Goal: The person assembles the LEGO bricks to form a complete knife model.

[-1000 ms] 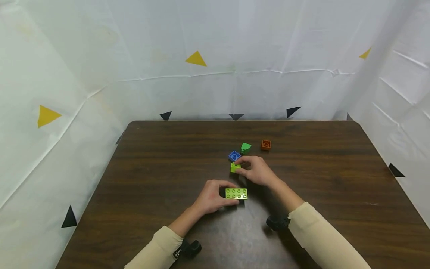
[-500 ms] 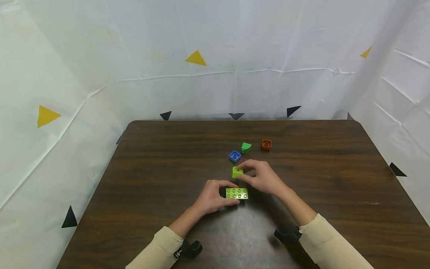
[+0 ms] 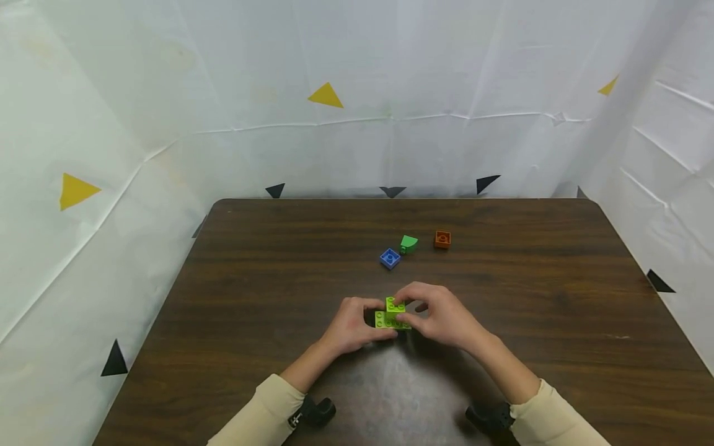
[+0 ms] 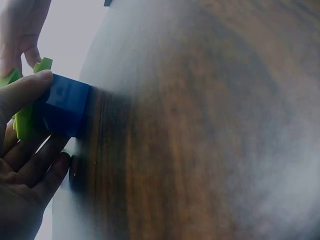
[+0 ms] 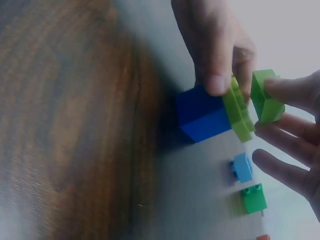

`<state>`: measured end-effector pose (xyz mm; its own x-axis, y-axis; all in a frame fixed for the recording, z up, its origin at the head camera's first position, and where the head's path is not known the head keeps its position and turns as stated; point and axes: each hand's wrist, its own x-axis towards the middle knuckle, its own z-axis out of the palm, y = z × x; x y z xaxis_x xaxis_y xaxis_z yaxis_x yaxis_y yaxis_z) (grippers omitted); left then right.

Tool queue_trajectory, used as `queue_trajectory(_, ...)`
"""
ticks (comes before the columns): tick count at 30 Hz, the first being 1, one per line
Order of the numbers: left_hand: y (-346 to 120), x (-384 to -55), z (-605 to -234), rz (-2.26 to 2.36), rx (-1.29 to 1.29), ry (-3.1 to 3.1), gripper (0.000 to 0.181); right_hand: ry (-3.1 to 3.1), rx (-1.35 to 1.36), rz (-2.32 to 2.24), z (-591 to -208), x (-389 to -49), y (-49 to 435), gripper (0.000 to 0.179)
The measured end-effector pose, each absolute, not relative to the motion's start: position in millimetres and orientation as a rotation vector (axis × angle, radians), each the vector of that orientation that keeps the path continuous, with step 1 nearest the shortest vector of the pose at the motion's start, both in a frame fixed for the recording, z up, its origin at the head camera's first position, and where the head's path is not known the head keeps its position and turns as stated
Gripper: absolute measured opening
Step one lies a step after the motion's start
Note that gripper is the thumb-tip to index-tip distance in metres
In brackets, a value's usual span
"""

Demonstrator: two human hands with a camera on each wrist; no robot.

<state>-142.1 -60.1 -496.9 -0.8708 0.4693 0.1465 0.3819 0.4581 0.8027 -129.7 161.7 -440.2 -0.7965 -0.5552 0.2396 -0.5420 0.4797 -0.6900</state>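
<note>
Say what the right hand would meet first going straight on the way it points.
Probably the long lime brick: the right wrist view shows it just beyond the small lime brick the right hand pinches. Depth is unclear, so the left hand could come first.

And out here the small blue brick is lying hollow side up on the dark wood-grain table, the green curved piece is resting just beyond, the orange brick is sitting off right, and yellow triangles and black triangles are dotting the creased white sheeting behind!
</note>
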Motion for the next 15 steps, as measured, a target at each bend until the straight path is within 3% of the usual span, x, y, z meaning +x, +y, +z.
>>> queue_trajectory(15,-60.8,-142.7,-497.0,1.402,0.776,2.579,0.034,2.770,-1.103,-1.210,-449.9,-120.9,157.0,0.026)
